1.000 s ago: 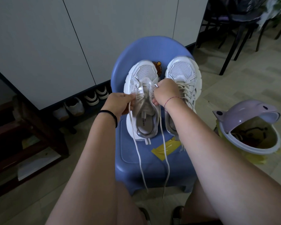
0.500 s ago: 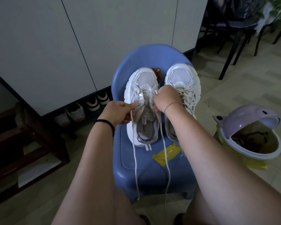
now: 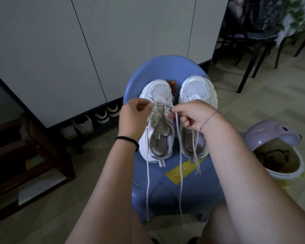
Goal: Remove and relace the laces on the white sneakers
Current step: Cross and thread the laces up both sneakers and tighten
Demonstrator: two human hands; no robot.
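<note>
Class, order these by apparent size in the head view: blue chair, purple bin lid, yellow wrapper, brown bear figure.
1. blue chair
2. purple bin lid
3. yellow wrapper
4. brown bear figure, partly hidden

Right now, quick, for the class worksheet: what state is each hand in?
Left hand: fingers curled, pinching the white lace at the sneaker's eyelets.
Right hand: closed, pinching the lace's other strand.
</note>
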